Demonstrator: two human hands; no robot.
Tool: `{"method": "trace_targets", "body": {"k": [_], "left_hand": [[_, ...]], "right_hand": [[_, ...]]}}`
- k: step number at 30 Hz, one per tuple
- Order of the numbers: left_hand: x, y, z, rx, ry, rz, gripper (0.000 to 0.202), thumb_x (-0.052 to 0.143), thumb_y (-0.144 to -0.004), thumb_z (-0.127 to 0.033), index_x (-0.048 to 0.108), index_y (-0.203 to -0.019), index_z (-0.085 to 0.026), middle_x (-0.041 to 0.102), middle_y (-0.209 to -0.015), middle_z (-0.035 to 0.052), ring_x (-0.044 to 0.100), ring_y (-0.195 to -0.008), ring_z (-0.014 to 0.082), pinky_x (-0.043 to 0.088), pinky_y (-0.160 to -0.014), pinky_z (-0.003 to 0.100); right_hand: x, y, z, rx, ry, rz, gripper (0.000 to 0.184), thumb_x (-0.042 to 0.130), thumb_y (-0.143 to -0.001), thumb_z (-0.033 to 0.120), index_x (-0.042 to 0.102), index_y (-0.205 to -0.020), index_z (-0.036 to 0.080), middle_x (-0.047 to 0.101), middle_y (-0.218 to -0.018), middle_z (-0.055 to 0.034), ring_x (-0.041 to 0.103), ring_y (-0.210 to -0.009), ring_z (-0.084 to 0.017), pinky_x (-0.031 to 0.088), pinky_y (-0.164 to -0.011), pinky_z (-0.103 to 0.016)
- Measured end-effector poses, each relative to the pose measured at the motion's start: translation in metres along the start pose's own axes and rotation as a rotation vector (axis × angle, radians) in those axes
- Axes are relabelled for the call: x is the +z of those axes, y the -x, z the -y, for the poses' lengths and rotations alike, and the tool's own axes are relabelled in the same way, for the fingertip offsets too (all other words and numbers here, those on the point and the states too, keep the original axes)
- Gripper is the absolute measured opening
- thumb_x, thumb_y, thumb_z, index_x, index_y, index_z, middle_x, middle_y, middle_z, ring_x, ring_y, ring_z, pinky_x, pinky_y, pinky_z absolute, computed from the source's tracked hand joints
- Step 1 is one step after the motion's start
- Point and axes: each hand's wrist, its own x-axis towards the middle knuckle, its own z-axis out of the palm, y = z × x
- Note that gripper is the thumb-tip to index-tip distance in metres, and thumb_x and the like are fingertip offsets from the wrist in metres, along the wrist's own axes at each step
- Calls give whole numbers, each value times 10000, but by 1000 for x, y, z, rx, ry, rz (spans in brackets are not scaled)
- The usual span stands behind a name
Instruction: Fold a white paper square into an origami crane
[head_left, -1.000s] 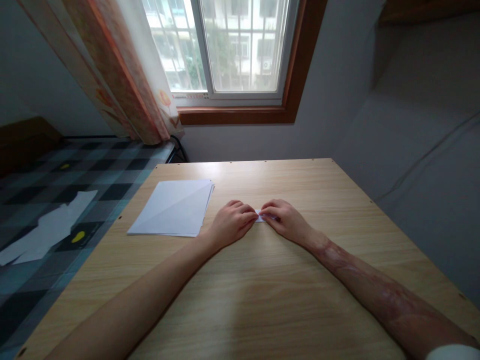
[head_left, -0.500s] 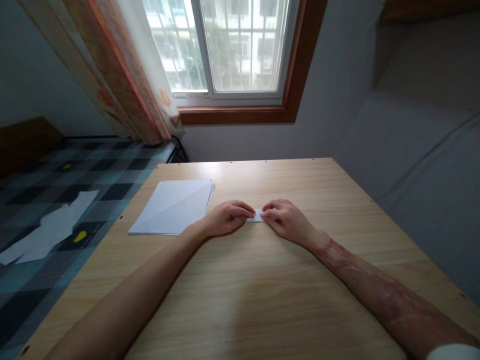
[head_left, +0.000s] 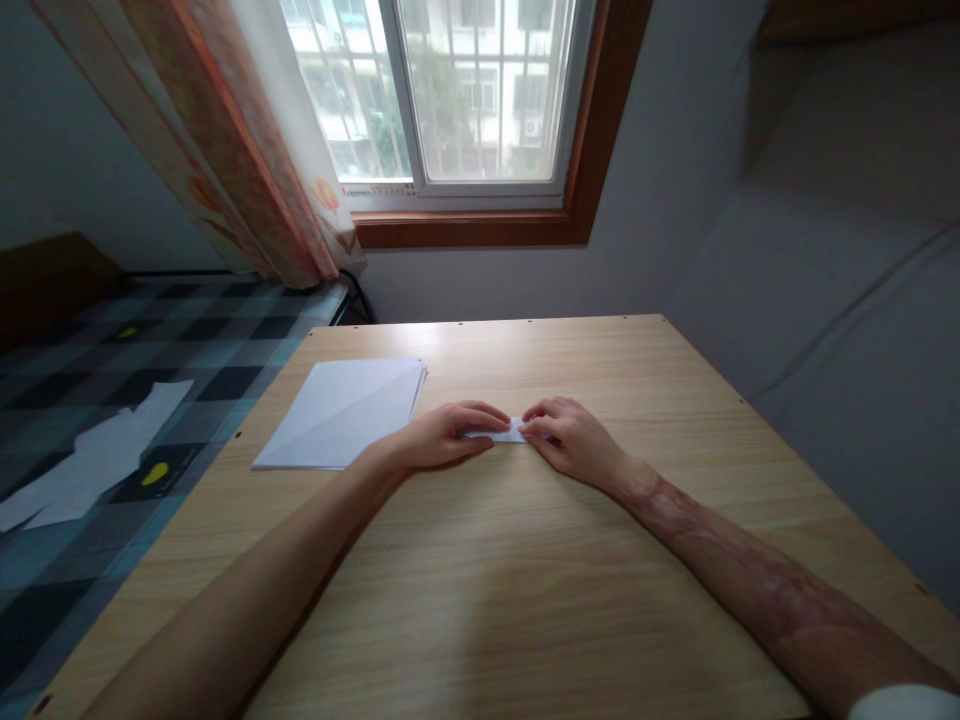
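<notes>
While one small white paper strip [head_left: 509, 436] lies on one wooden table [head_left: 540, 590], its long axis running left to right, the left hand [head_left: 450, 435] covers its left part with thumb and fingers parted, and the right hand [head_left: 568, 435] pinches its right end, fingertips drawn together. Both hands touch it, so neither is nearer; one stack of white sheets [head_left: 337, 410], their number unclear, sits partly hidden by the left wrist.
</notes>
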Motion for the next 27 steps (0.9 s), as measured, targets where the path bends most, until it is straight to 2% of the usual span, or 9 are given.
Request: {"method": "trace_targets", "body": {"k": [3,5,9,16,20,23,27], "left_hand": [[3,-1,-3,30,-151,-1,332,645,-1062,-219,817,-1338,-288,782,-1376,135,772,-1208,241,625,-1063,409],[4,-2,-8,28,-294,37,348,639,-1057,-210,817,-1335,-323,781,-1388,105,774,-1203,242,626,-1060,413],[7,-4,-16,54,-499,77,344,654,-1019,-195,832,-1286,-320,803,-1343,78,795,-1141,260,640,-1003,411],[16,-4,-13,104,-589,18,267,614,-1075,-243,835,-1214,-300,823,-1261,69,800,-1049,235,630,-956,387],[19,-2,-15,138,-628,-11,293,570,-1098,-233,798,-1275,-277,805,-1338,74,792,-1074,231,624,-958,377],[21,-2,-18,150,-625,-5,312,562,-1082,-237,775,-1310,-258,801,-1373,61,789,-1085,229,628,-955,372],[23,-3,-20,160,-619,-15,274,587,-1039,-253,801,-1209,-245,832,-1300,41,797,-1069,241,638,-947,386]], "right_hand": [[0,0,0,-3,14,-1,141,661,-1084,240,800,-1079,263,804,-1146,-91,726,-1041,-268,549,-965,-460],[0,0,0,-9,26,-7,137,664,-1078,232,797,-1073,263,808,-1143,-89,724,-1048,-272,545,-976,-464],[-1,1,0,-30,54,-1,165,660,-1072,226,807,-1129,276,818,-1145,-82,716,-1044,-277,539,-984,-478],[-6,2,1,-61,48,43,223,699,-1032,229,823,-1197,313,804,-1199,-79,713,-1028,-277,569,-969,-474],[-14,1,-2,-95,-8,77,287,691,-1016,190,824,-1226,334,799,-1265,-71,737,-1095,-275,597,-992,-466],[-19,3,-10,-120,-46,93,336,696,-980,149,835,-1209,351,805,-1311,-51,764,-1111,-269,608,-996,-464],[-25,7,-19,-144,-62,111,345,708,-944,158,845,-1192,354,823,-1311,-34,787,-1098,-275,624,-997,-479]]}}
